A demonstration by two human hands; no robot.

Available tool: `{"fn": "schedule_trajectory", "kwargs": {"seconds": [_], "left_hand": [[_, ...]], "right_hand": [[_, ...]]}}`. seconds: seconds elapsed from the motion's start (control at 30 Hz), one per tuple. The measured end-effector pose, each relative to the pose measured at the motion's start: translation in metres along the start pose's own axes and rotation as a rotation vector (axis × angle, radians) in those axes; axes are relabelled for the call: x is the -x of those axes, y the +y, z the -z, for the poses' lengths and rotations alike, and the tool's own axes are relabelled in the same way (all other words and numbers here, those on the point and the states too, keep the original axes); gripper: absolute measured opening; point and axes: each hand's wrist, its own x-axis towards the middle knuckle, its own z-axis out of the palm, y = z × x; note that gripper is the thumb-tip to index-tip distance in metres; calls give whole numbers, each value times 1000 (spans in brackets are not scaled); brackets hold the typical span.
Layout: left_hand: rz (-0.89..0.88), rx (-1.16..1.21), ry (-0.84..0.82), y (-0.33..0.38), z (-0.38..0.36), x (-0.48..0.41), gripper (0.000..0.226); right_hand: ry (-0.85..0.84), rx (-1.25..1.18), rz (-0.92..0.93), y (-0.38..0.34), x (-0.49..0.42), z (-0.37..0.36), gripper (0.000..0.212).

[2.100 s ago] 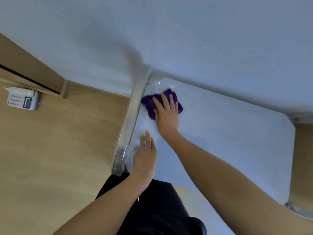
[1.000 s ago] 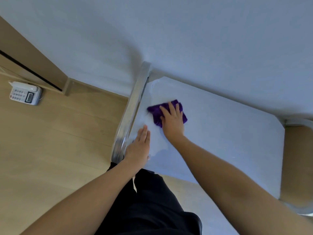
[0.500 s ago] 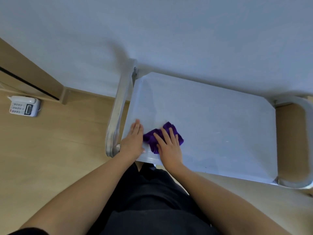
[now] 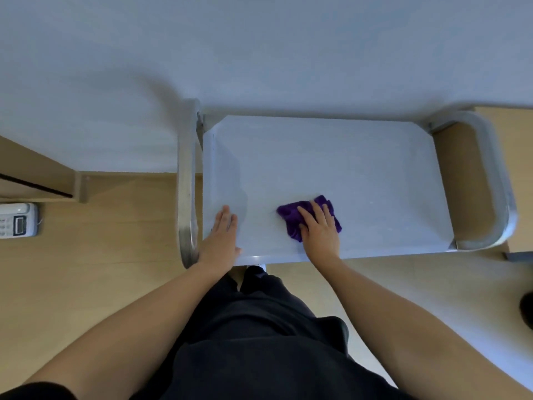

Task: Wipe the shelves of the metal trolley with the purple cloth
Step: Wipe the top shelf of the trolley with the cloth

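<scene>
shelf (image 4: 331,157): top of the metal trolley, wall at its 12 o'clock.
purple cloth (image 4: 291,217): bunched on the shelf, 6 o'clock of shelf centre, near the front edge.
right hand (image 4: 320,229): fingers straight and spread, pressing flat on the cloth.
left hand (image 4: 222,235): released, palm flat on the shelf's 8 o'clock corner, beside the handle (image 4: 184,183).
phone (image 4: 17,219): white, on the floor, 9 o'clock, well apart.

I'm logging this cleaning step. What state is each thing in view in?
top shelf: level, far edge by the wall.
purple cloth: bunched, lying on the top shelf.
right hand: fingers straight, pressing the purple cloth.
left hand: flat on the top shelf's near left corner.
telephone: on the floor, partly out of frame.
</scene>
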Motion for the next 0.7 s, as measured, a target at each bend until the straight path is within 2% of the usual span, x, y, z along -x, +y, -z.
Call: {"fn": "schedule_trajectory", "kwargs": {"seconds": [0.07,0.13,0.23,0.37,0.43,0.53,0.57,0.63,0.7], "left_hand": [[-8,-19,-19,1,2,1,85],[-7,-49,-15,3,3,4,82],[-46,-95,25,4,-3,9,73],[-110,-202,48,1,-9,14,70],[-157,-283,43,0,-11,16,69],[-193,-338,50,-2,-14,19,71],[-197,-341,47,-2,-14,20,71],[-205,-339,41,-2,-14,21,71],[-211,-312,34,-2,-14,21,72]], "right_hand": [[21,-25,-141,-25,6,-8,47],[21,-44,-150,-58,19,-19,51],[-26,-14,82,-92,48,-38,57],[-25,-27,256,-75,43,-28,49],[-7,-37,158,-53,32,-19,44],[12,-109,-194,-29,25,-9,44],[13,-114,-258,-28,26,-9,45],[18,-92,-289,-40,32,-12,47],[17,-86,-239,-64,42,-19,51]]}}
